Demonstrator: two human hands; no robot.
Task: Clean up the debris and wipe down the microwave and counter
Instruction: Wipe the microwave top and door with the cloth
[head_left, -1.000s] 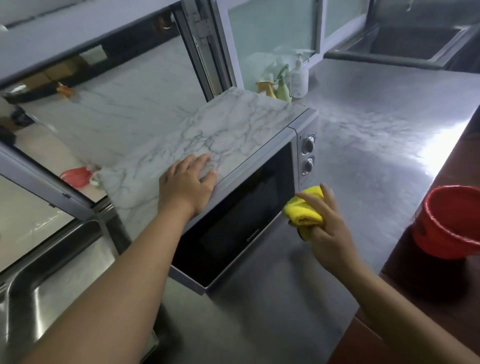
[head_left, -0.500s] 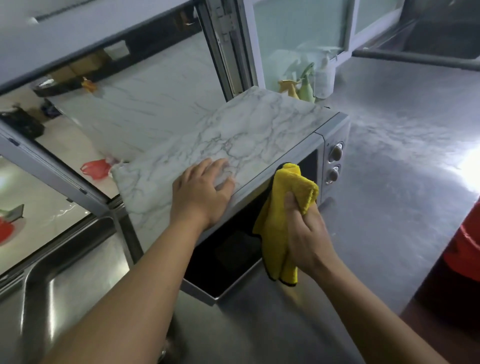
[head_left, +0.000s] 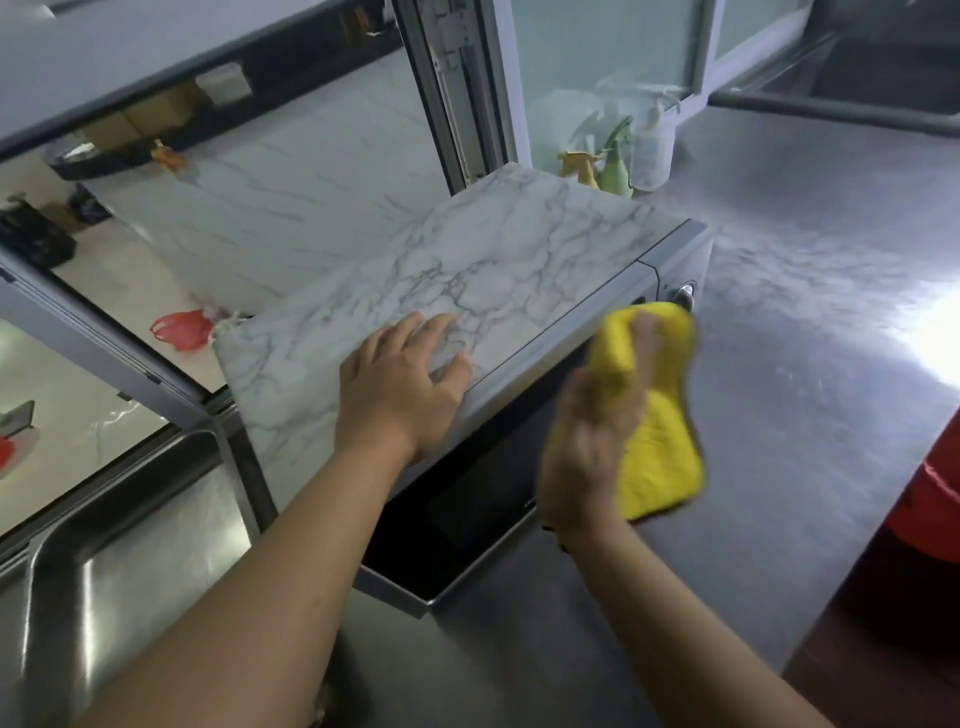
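Yellow cloth (head_left: 657, 447) covers the right part of the microwave's (head_left: 519, 270) dark door, held there by the right hand (head_left: 592, 441), which is blurred, its fingers bunched into the fabric. The left hand (head_left: 405, 384) lies flat with fingers straight and slightly spread on the marble-patterned top, near the front edge. The microwave stands on the steel counter (head_left: 805, 322), with a red bucket (head_left: 930, 499) at the right edge.

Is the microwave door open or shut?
Shut. The microwave door's dark glass sits flush under the top edge while the right hand wipes it with the yellow cloth.
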